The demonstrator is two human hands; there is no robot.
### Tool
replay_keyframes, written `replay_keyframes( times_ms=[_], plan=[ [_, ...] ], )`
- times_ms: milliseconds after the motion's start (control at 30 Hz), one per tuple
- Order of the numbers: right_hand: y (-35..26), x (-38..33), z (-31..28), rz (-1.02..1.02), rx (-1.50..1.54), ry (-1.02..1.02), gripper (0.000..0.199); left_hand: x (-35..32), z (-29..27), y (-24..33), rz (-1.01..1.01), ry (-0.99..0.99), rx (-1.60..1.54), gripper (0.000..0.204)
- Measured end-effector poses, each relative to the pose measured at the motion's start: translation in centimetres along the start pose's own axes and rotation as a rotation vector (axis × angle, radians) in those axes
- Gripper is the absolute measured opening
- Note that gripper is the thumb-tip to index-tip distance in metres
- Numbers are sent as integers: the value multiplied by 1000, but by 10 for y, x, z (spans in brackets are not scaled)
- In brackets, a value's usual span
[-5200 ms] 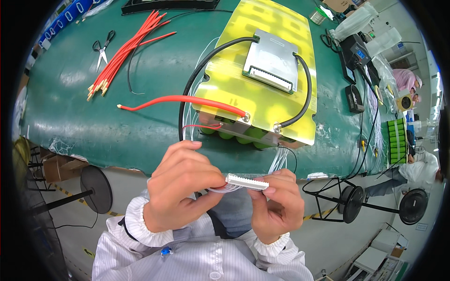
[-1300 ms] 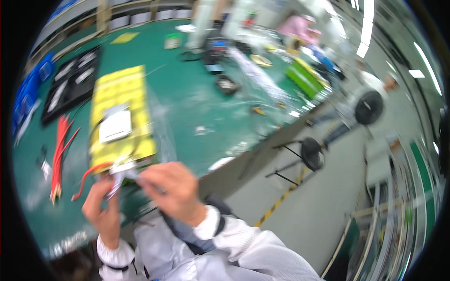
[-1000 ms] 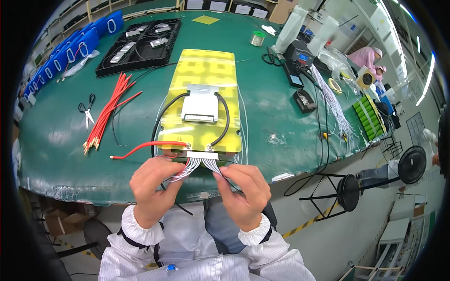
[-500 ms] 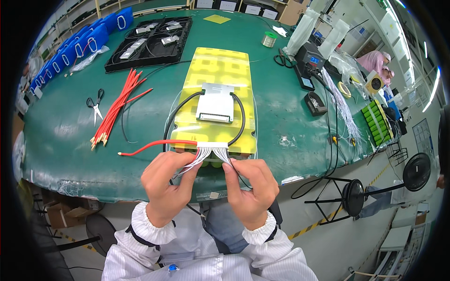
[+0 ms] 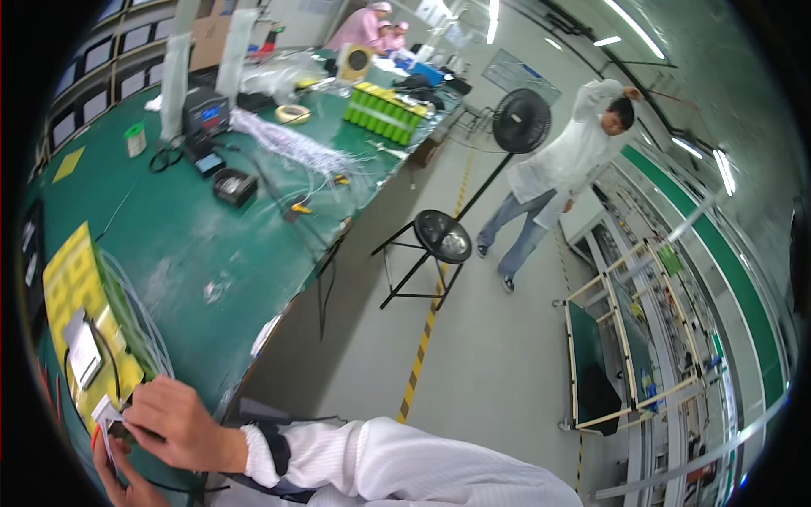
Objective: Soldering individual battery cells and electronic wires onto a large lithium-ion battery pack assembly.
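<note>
At the lower left, a white multi-pin connector (image 5: 103,411) with a bundle of thin wires sits by the near end of a yellow-wrapped battery pack (image 5: 68,287). My right hand (image 5: 173,422) is closed beside the connector, its fingertips pinching the wires. My left hand (image 5: 127,477), partly cut off and lower down, has its thumb and fingers closed around the wire bundle, with a red wire alongside. On the pack lies a flat silver circuit module (image 5: 84,355) with black cables leading from it. The fingertips and exact grip are partly hidden.
Farther along the green table (image 5: 253,245) are a soldering station (image 5: 205,114), a solder spool (image 5: 135,139), a small black box (image 5: 235,186), white wires (image 5: 296,148) and a green cell pack (image 5: 384,114). A stool (image 5: 443,237), fan (image 5: 521,121), person (image 5: 562,160) and cart (image 5: 625,338) stand right.
The view has swung to the right, so the pack and my hands now appear at the lower left. A person and a cart have come into view. Both hands stay at the wires.
</note>
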State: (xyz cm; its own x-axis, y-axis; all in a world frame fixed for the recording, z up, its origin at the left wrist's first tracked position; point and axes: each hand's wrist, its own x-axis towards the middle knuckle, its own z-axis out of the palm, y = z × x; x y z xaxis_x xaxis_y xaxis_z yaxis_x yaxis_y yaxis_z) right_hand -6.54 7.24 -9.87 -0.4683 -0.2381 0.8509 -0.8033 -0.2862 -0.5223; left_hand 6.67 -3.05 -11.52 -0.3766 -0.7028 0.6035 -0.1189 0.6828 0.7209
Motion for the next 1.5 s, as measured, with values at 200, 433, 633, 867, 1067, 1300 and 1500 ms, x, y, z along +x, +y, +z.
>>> replay_keyframes(
  times_ms=[200, 433, 633, 867, 1067, 1300, 1500],
  plan=[
    [-1, 0, -9, 14, -16, -36, 21, 14, 13, 47, 208, 75, -20, 13],
    [-7, 11, -12, -8, -64, -14, 20, 1, 5, 2, -22, -42, -56, 20],
    [-4, 4, -11, 9, -52, -32, 22, -2, 5, 24, -5, 12, -24, 14],
    [-7, 8, -16, 6, -65, -53, 21, -2, 2, 33, 32, -20, 21, 15],
    [-3, 11, -14, -26, -73, -67, 23, 4, 7, 40, 5, 22, 1, 13],
    [-2, 11, -14, -21, -89, -89, 24, 2, 9, 40, -16, 43, 13, 15],
    [-2, 14, -17, -25, -121, -159, 23, 8, 8, 48, 25, 18, 80, 12]
  ],
)
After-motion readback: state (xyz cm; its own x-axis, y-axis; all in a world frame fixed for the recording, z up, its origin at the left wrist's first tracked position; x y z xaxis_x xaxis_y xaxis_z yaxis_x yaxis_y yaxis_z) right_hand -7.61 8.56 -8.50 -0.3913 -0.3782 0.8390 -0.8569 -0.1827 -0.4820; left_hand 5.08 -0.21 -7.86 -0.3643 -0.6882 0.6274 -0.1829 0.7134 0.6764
